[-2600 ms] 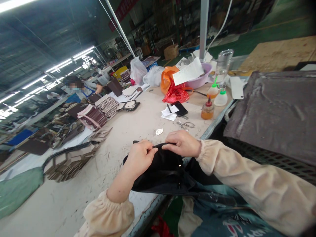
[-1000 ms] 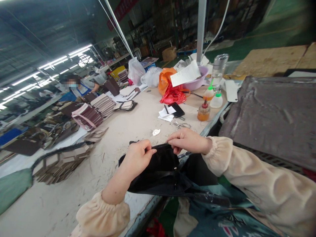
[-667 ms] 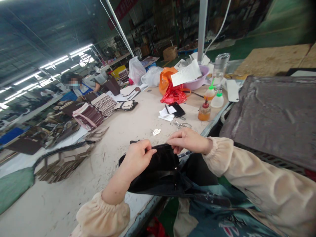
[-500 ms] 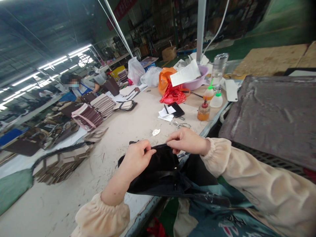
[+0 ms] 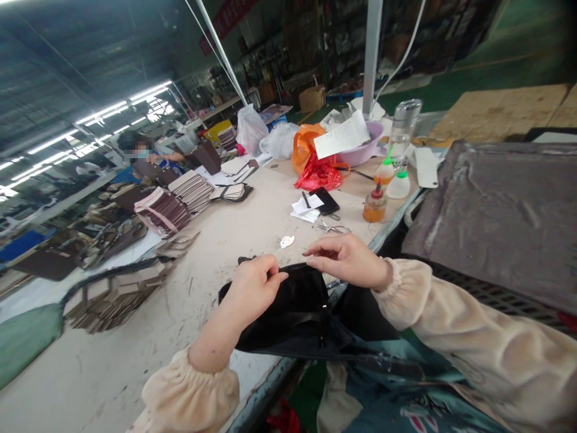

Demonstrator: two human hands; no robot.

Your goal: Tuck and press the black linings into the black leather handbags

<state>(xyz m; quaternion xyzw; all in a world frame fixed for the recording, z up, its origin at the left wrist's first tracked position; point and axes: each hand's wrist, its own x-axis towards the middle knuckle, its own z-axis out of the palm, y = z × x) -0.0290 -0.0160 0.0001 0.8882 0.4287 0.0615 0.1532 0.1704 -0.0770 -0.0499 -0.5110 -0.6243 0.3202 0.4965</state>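
At the table's edge (image 5: 265,386), the left hand (image 5: 256,284) pinched the black bag (image 5: 293,334), probably steadying it; the right hand (image 5: 350,260), loosely parted, looked empty.

Ceiling tubes (image 5: 151,91): glared white and blown out on the left, the brightest thing I had;
Worktable (image 5: 234,225): was softly, evenly lit, with faint shadows;
Black material (image 5: 293,328): was so dark that its folds mostly merged on my feed, save the glint of a small fitting (image 5: 324,307);
Right sleeve (image 5: 464,325): looked pale, stretched toward the edge;
Back shelves (image 5: 340,45): stayed dim and soft, details lost to me;
Green floor (image 5: 527,54): smeared into a black upper-right corner
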